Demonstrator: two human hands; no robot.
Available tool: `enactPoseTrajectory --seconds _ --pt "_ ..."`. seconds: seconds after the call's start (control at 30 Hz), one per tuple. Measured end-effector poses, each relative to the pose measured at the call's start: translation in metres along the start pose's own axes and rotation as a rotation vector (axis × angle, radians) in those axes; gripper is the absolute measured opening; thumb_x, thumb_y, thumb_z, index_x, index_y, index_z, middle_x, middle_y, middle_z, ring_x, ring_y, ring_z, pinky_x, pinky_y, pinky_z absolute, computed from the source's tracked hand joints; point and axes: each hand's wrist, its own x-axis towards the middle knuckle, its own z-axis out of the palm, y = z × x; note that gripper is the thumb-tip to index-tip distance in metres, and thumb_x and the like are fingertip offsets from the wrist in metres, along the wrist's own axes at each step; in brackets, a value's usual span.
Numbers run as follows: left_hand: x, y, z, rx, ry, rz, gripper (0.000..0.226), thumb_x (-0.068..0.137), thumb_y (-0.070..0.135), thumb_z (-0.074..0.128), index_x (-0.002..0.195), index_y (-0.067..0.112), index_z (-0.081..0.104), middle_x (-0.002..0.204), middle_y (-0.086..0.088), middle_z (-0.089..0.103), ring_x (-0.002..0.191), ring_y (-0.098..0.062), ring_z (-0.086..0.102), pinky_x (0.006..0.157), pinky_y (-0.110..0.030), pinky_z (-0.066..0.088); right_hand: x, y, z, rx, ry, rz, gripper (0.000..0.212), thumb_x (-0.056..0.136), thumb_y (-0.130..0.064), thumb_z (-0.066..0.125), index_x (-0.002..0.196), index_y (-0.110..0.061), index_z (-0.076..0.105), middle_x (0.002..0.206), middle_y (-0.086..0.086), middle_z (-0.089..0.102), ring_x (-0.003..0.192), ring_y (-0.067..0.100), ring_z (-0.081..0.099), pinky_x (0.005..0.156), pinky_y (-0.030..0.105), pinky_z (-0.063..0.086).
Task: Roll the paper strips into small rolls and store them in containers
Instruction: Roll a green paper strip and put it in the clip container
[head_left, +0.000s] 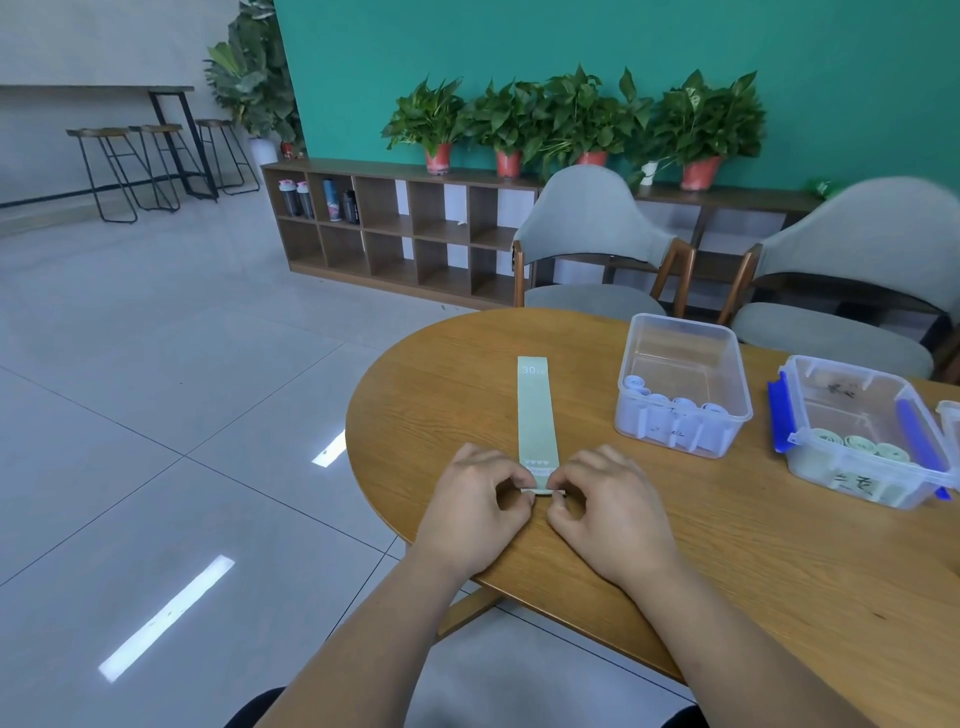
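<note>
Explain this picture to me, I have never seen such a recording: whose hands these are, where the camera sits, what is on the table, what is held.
There is no machine here. A person works with two bare hands, and the single picture comes from a camera worn on their head, looking forward and down. The left hand and right hand pinch the near end of a pale green paper strip. It lies flat on the wooden table, with that end curled into the start of a roll. To the right stand a clear container with whitish rolls and a blue-latched container with green rolls.
</note>
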Motion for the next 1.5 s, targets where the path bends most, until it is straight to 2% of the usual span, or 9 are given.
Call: enactPoseTrajectory --seconds 0.1,0.23,0.43,0.53,0.87,1.03,1.27,1.5 --pt "-0.001 0.001 -0.001 -0.025 0.006 -0.035 0.016 0.088 0.021 0.078 0.100 0.032 0.076 0.093 0.023 0.069 0.106 0.002 0.052 0.085 -0.007 0.039 0.000 0.000 -0.001 0.045 0.011 0.012 0.013 0.083 -0.034 0.061 0.088 -0.031 0.072 0.086 -0.017 0.065 0.089 0.012 0.057 0.077 0.037 0.053" --pt "-0.002 0.003 -0.004 -0.087 -0.003 -0.093 0.014 0.091 0.021 0.076 0.100 0.032 0.073 0.088 0.023 0.068 0.103 0.002 0.053 0.081 -0.005 0.038 0.000 0.000 -0.004 0.133 0.016 0.089 0.015 0.081 -0.028 0.069 0.094 -0.035 0.069 0.078 -0.023 0.062 0.085 0.003 0.057 0.072 0.034 0.055" --pt "0.000 0.003 -0.004 -0.092 -0.026 -0.135 0.012 0.092 0.023 0.077 0.098 0.033 0.075 0.087 0.024 0.066 0.100 0.006 0.050 0.080 -0.004 0.036 0.001 0.001 -0.007 0.206 0.007 0.133 0.014 0.079 -0.025 0.075 0.087 -0.035 0.068 0.074 -0.026 0.062 0.083 0.001 0.056 0.071 0.030 0.054" --pt "0.001 0.001 -0.003 -0.061 -0.025 -0.116 0.010 0.093 0.025 0.076 0.099 0.032 0.075 0.090 0.023 0.067 0.102 0.009 0.048 0.080 -0.005 0.037 0.001 0.002 -0.006 0.202 -0.004 0.132 0.013 0.080 -0.026 0.076 0.085 -0.036 0.069 0.075 -0.026 0.064 0.085 0.000 0.055 0.072 0.028 0.052" --pt "0.003 -0.003 0.004 0.049 0.017 -0.063 0.005 0.094 0.032 0.076 0.098 0.031 0.077 0.092 0.020 0.060 0.101 -0.006 0.047 0.086 -0.019 0.041 0.002 0.008 -0.001 0.149 0.028 0.130 0.009 0.083 -0.031 0.079 0.086 -0.037 0.072 0.082 -0.021 0.060 0.087 0.001 0.052 0.070 0.023 0.049" --pt "0.003 -0.002 0.006 0.071 0.042 -0.086 0.007 0.094 0.034 0.075 0.098 0.030 0.080 0.095 0.016 0.059 0.103 -0.009 0.044 0.088 -0.021 0.039 0.001 0.007 0.003 0.030 0.031 0.124 0.002 0.087 -0.037 0.074 0.086 -0.035 0.073 0.081 -0.018 0.057 0.087 0.006 0.052 0.065 0.028 0.050" --pt "0.003 -0.004 0.006 0.096 0.004 -0.082 0.017 0.088 0.032 0.073 0.104 0.029 0.079 0.096 0.016 0.059 0.105 -0.009 0.044 0.091 -0.024 0.043 -0.001 0.002 0.005 -0.082 0.056 0.095 0.013 0.082 -0.043 0.068 0.090 -0.034 0.073 0.081 -0.016 0.057 0.086 0.010 0.053 0.067 0.028 0.048" --pt "0.004 -0.004 0.006 0.079 0.010 -0.085 0.009 0.091 0.033 0.072 0.098 0.032 0.078 0.095 0.017 0.059 0.103 -0.009 0.046 0.092 -0.026 0.043 0.000 0.004 0.005 -0.052 0.045 0.087 0.004 0.086 -0.036 0.071 0.088 -0.033 0.073 0.080 -0.017 0.055 0.084 0.010 0.051 0.068 0.030 0.050"
